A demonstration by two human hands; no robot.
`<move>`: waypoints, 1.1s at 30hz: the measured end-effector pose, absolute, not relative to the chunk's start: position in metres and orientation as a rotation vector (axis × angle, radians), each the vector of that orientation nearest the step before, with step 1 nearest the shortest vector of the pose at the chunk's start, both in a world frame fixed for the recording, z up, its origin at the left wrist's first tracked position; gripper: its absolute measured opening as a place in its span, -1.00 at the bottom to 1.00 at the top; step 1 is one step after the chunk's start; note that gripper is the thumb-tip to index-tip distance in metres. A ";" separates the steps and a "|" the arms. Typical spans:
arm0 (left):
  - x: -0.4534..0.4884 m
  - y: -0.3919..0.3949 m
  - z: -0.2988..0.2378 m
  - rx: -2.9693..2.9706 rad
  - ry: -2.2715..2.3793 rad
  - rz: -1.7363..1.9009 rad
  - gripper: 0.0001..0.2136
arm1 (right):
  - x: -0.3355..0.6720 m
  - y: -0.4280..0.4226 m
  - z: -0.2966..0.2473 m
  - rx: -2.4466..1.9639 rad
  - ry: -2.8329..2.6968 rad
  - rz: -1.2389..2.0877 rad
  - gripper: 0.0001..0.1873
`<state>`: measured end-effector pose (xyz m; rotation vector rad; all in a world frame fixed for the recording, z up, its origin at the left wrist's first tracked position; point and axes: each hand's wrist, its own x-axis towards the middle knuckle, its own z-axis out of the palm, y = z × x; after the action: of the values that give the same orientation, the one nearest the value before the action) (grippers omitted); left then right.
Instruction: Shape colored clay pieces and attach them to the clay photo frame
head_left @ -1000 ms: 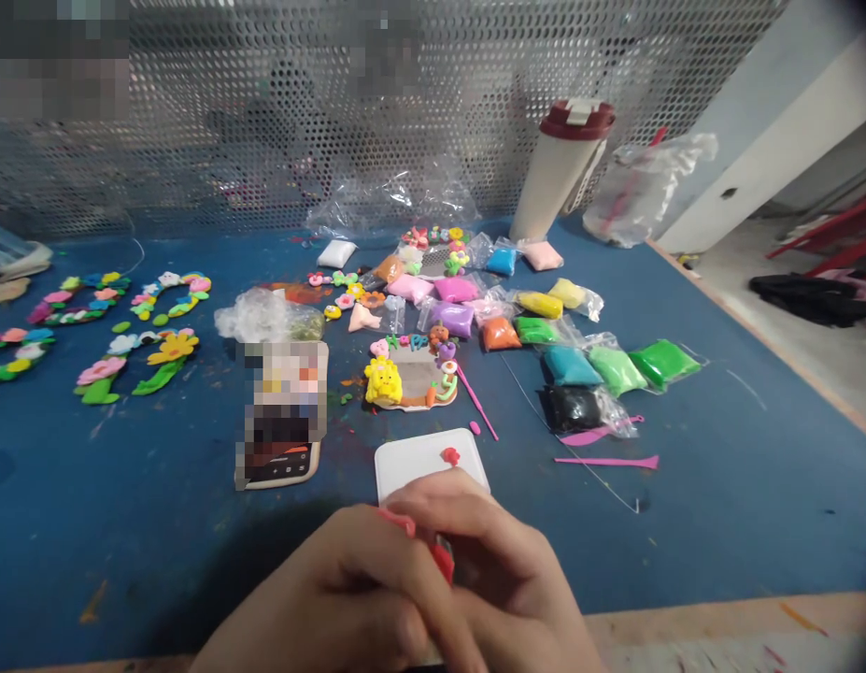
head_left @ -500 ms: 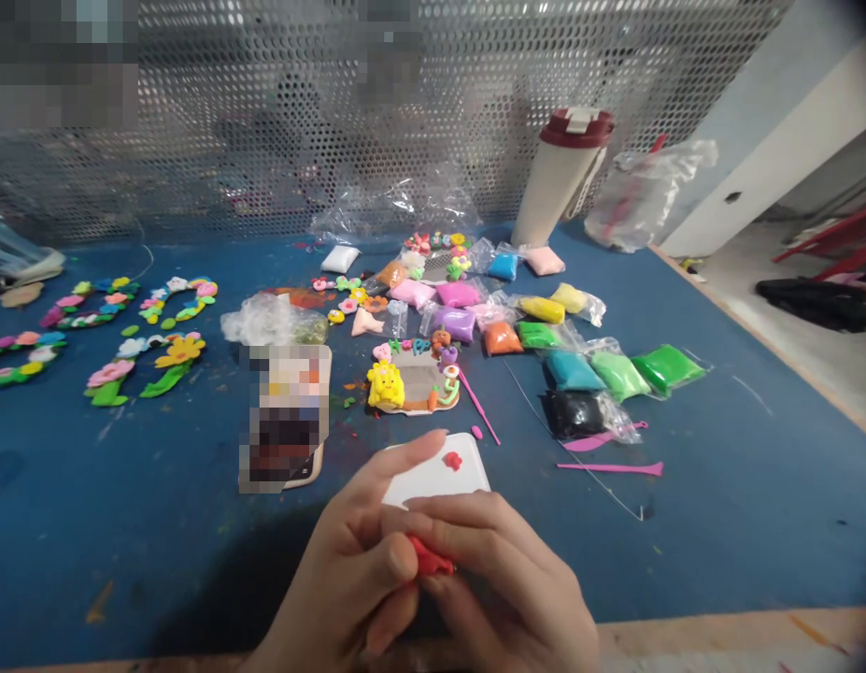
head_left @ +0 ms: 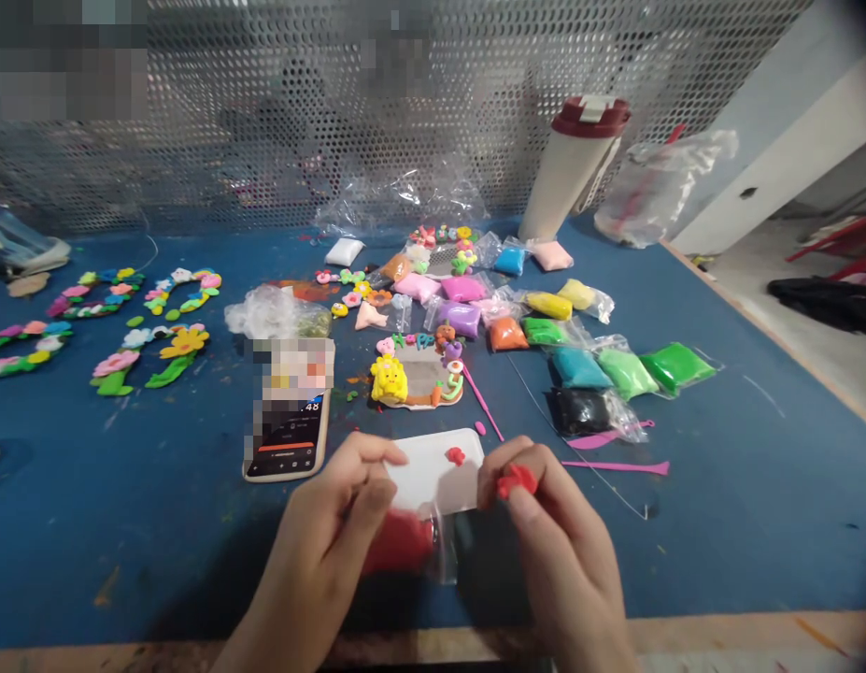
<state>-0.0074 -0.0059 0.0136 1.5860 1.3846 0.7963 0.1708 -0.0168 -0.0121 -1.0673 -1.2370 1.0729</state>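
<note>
A lump of red clay [head_left: 518,481] is pinched between the thumb and fingers of my right hand [head_left: 569,533], just right of a white tray [head_left: 422,463]. My left hand [head_left: 320,523] is closed around a clear bag of red clay [head_left: 403,544], and part of the bag is hidden behind the thumb and palm. Its zip edge points right. On the tray lies a small red clay piece [head_left: 455,456]. Beyond the tray stands a small frame decorated with a yellow clay figure [head_left: 389,380] and other coloured clay shapes.
A phone [head_left: 289,435] lies left of the tray. Several bags of coloured clay [head_left: 579,367] spread across the middle and right, with pink modelling tools [head_left: 618,466] nearby. Clay-flower decorations [head_left: 184,344] sit at left. A tumbler [head_left: 569,173] stands by the perforated metal panel [head_left: 264,121].
My hands have moved apart. The right one went rightward with the red clay lump, and the bag of red clay now shows beside my left hand. The view shifted slightly.
</note>
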 end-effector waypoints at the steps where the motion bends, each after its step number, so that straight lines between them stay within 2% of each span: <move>1: -0.007 -0.007 0.013 1.740 1.460 0.771 -0.64 | 0.175 -0.017 -0.014 -1.117 -1.206 1.100 -0.73; 5: 0.004 -0.013 0.009 2.287 1.428 0.491 -0.76 | 0.190 -0.017 -0.019 -1.314 -1.271 1.144 -0.63; 11: 0.022 -0.021 -0.003 2.702 1.540 0.398 -0.84 | 0.194 -0.022 -0.021 -1.375 -1.549 1.078 -0.70; 15: 0.023 -0.024 -0.002 2.734 1.518 0.294 -0.89 | 0.192 -0.027 -0.026 -1.446 -1.586 0.980 -0.72; 19: 0.021 -0.027 0.000 2.739 1.512 0.255 -0.80 | 0.190 -0.029 -0.029 -1.451 -1.640 0.935 -0.75; 28: -0.002 -0.023 0.003 2.522 1.415 0.273 -0.73 | 0.176 -0.038 -0.014 -1.157 -1.772 1.176 -0.78; 33: -0.002 -0.022 0.008 2.439 1.423 0.349 -0.71 | 0.161 -0.038 -0.014 -1.285 -1.919 0.919 -0.79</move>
<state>-0.0021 -0.0220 0.0082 2.4391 1.4233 0.3486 0.1609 -0.0377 -0.0143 -1.2848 -1.9195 0.9194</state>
